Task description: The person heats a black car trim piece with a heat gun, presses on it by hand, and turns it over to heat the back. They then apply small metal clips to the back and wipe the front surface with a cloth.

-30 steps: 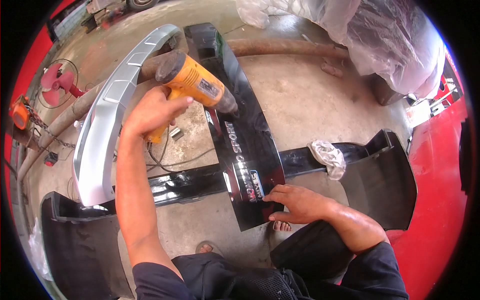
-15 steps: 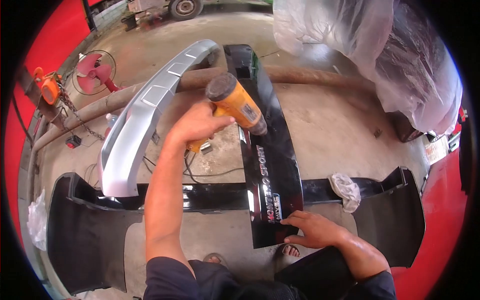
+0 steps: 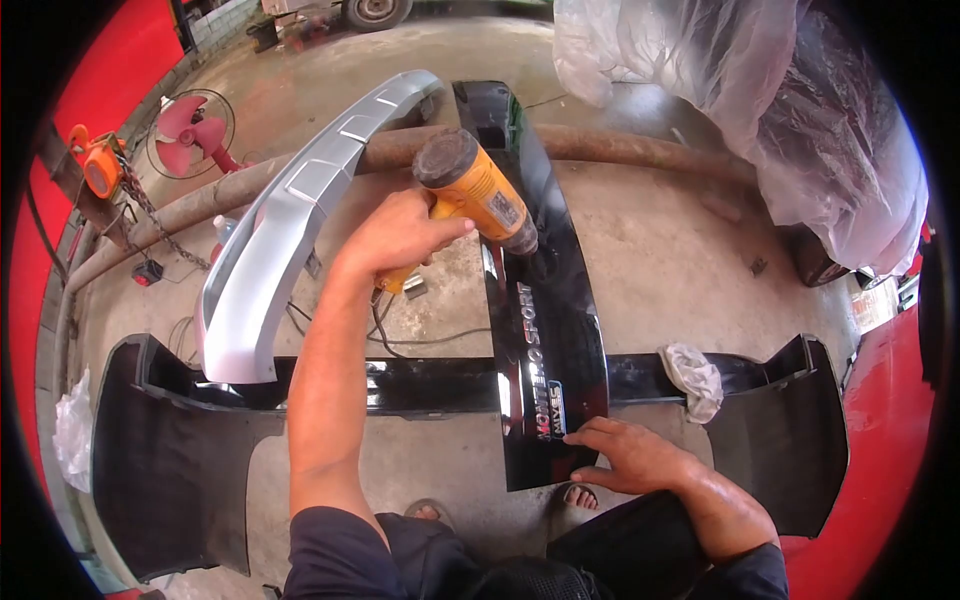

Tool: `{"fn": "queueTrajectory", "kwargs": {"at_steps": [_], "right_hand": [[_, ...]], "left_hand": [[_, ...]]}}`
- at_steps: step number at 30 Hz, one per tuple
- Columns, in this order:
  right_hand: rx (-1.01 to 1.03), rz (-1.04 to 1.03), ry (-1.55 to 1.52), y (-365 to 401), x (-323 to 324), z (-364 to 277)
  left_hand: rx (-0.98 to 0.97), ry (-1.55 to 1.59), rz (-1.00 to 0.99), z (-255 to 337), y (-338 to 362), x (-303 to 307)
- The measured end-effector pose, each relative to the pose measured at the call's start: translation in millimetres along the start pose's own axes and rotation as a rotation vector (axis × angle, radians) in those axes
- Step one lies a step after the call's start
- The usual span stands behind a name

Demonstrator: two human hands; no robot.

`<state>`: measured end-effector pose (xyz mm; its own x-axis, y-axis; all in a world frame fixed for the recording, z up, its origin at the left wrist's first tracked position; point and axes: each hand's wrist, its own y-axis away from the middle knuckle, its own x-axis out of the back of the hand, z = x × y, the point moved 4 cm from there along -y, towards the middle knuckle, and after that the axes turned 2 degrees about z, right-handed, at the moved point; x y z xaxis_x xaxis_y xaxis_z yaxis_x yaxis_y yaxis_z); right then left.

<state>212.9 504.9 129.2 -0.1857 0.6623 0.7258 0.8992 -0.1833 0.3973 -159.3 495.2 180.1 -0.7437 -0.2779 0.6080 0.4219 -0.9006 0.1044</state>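
In the head view, the left hand (image 3: 398, 238) is closed around the handle of the orange heat gun (image 3: 487, 198), its thumb lying along the body. The gun is tilted, its nozzle pointing down at the black panel (image 3: 565, 300), to the far side of the hand. Whether the nozzle touches the surface I cannot tell.

The right hand (image 3: 632, 458) is partly open and holds nothing up; its fingers reach onto the near end of the panel, the fingertips just beside the badge (image 3: 557, 410), with the thumb lower, at the panel's edge. The raised letters (image 3: 530, 335) run lengthwise along the panel, between the nozzle and the right hand.

The panel lies across the long black bumper (image 3: 430, 388), in front of the person. To the left of the left hand stretches the silver trim (image 3: 285, 235), its near end over the bumper. A pale cloth (image 3: 692, 382) lies on the bumper, beyond the right hand and to its right. Under the left wrist, a small metal piece (image 3: 414, 287) and a dark cord (image 3: 445, 337) lie on the floor (image 3: 655, 255).

Beyond the hands, a rusty pipe (image 3: 640, 148) runs crosswise. The red fan (image 3: 188, 135) and orange hoist (image 3: 101, 170) are at far left; clear plastic (image 3: 835, 140) hangs at far right.
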Motion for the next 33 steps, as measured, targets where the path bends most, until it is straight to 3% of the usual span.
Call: {"fn": "queueTrajectory", "kwargs": {"at_steps": [6, 8, 10, 11, 13, 14, 16, 17, 18, 23, 24, 25, 33], "right_hand": [[0.010, -0.008, -0.015, 0, 1, -2], [0.069, 0.100, -0.013, 1, 14, -8], [-0.106, 0.416, -0.040, 20, 50, -5], [-0.373, 0.641, -0.083, 41, 84, -9], [0.082, 1.491, -0.403, 148, 146, 81], [0.394, 1.666, -0.337, 166, 176, 38], [0.845, 1.626, -0.217, 176, 209, -52], [0.951, 1.575, -0.195, 170, 216, -79], [0.997, 1.535, -0.185, 162, 219, -97], [1.064, 1.500, -0.170, 147, 219, -124], [1.061, 1.508, -0.173, 146, 218, -123], [1.066, 1.525, -0.167, 150, 212, -122], [1.096, 1.558, -0.139, 160, 195, -124]], "left_hand": [[-0.081, 0.046, -0.068, -2, 0, -5], [-0.162, -0.005, -0.017, -8, -8, -3], [-0.197, -0.031, -0.048, -11, -11, 1], [-0.160, -0.011, -0.098, -16, -12, 0], [-0.150, 0.039, -0.091, -18, -6, 2], [-0.160, 0.054, -0.083, -24, -10, 0], [-0.079, -0.069, -0.010, -16, -2, 6], [-0.168, -0.022, 0.037, -25, -12, 3], [-0.126, -0.037, 0.049, -25, -8, -2], [-0.169, -0.099, 0.059, -8, -9, -3], [-0.169, 0.032, 0.024, -6, -7, -4], [-0.132, -0.133, 0.046, -6, -10, -2], [-0.138, -0.024, -0.012, 11, 12, 0]]}}
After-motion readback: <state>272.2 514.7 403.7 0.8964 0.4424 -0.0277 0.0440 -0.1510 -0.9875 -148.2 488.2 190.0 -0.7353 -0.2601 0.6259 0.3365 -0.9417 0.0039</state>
